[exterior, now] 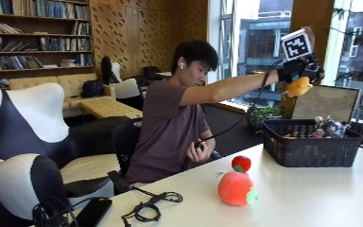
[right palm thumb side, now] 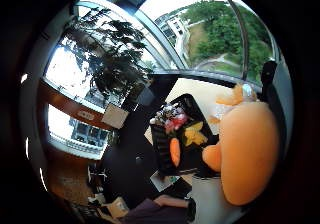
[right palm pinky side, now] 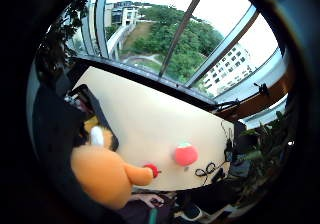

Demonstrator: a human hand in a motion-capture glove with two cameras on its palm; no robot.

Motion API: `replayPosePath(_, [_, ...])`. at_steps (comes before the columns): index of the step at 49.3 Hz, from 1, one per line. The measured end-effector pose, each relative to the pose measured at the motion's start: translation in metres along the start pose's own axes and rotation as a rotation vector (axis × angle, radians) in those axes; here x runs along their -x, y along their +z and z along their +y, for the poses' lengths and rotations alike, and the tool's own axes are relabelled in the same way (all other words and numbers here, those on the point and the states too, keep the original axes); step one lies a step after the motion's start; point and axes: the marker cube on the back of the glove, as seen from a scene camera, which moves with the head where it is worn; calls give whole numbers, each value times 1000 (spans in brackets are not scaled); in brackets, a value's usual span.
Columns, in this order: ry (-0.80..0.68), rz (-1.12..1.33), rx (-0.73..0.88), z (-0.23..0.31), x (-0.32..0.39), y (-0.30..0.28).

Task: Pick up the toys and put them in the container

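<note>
No readable text, brand, number or sign appears in any view. The book spines (exterior: pixel 33 28) on the shelves at the back are too small to make out (only bands of colour show). The black mesh basket (exterior: pixel 307 146) and the plush toys on the surface (exterior: pixel 332 198) carry no legible labels.

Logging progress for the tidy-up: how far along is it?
Done: several toys already lie in the black woven basket. In hand: the gloved right hand holds an orange plush toy above it. Left: the large red plush fruit and small red one on the white table.
</note>
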Motion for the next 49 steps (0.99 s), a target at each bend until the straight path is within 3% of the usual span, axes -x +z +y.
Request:
replayPosePath(11, [-78, -73, 68, 8, 139, 33])
replayPosePath(16, [95, 163, 95, 6, 148, 62])
replayPosePath(21, [-240, -145, 389, 28, 201, 74])
replayPosePath(24, [-294, -246, 550, 35, 204, 81])
replayPosePath(30, [-242, -188, 494, 35, 181, 79])
replayPosePath(35, [73, 132, 453, 27, 115, 75])
replayPosePath(42, [-134, -123, 438, 48, 55, 34])
replayPosePath(49, [-17, 81, 417, 75, -55, 13])
